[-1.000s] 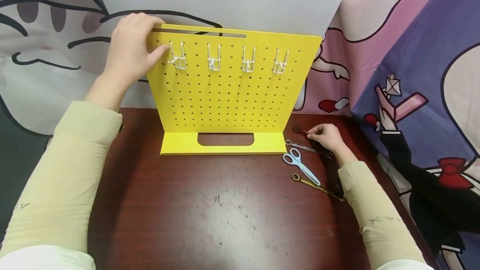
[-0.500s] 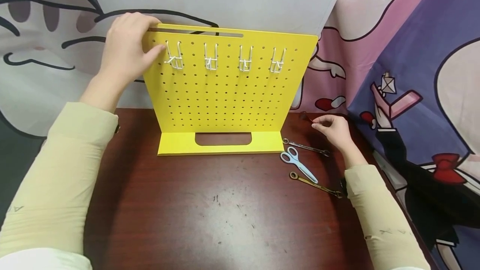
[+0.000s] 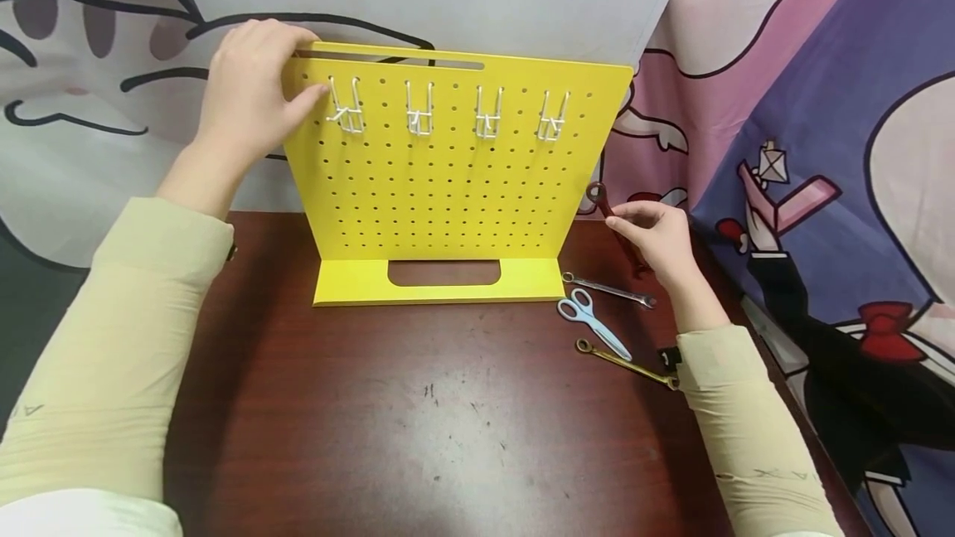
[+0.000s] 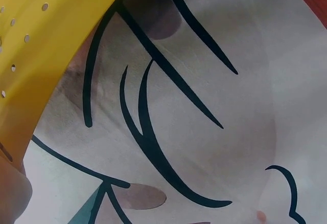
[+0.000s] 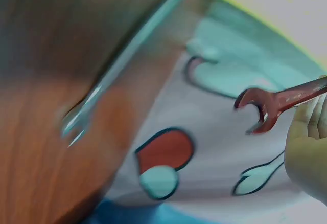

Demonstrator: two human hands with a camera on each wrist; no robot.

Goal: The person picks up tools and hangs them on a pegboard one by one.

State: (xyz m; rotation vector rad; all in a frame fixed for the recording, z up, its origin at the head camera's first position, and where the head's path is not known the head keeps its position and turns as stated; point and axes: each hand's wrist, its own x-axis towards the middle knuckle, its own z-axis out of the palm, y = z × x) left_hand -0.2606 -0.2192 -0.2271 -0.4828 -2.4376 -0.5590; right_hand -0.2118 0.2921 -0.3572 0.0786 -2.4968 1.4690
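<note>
The right hand [image 3: 655, 237] now pinches a dark red wrench [image 3: 608, 210] between thumb and fingertips and has lifted it clear of the desk [image 3: 448, 421]; a second ago the same wrench lay flat on the wood with the fingers just closing on it. It is held in the air beside the right edge of the yellow pegboard [image 3: 455, 181], ring end uppermost in the head view, while the right wrist view shows its open-jaw end [image 5: 258, 112] sticking out past the fingers [image 5: 306, 147]. The left hand [image 3: 249, 98] has not moved: it still grasps the pegboard's top left corner, thumb on the front face near the first of four wire hooks [image 3: 345, 106]. On the desk, the silver wrench [image 3: 608, 289], blue scissors [image 3: 593, 323] and brass-coloured wrench [image 3: 625, 363] lie where they were.
</note>
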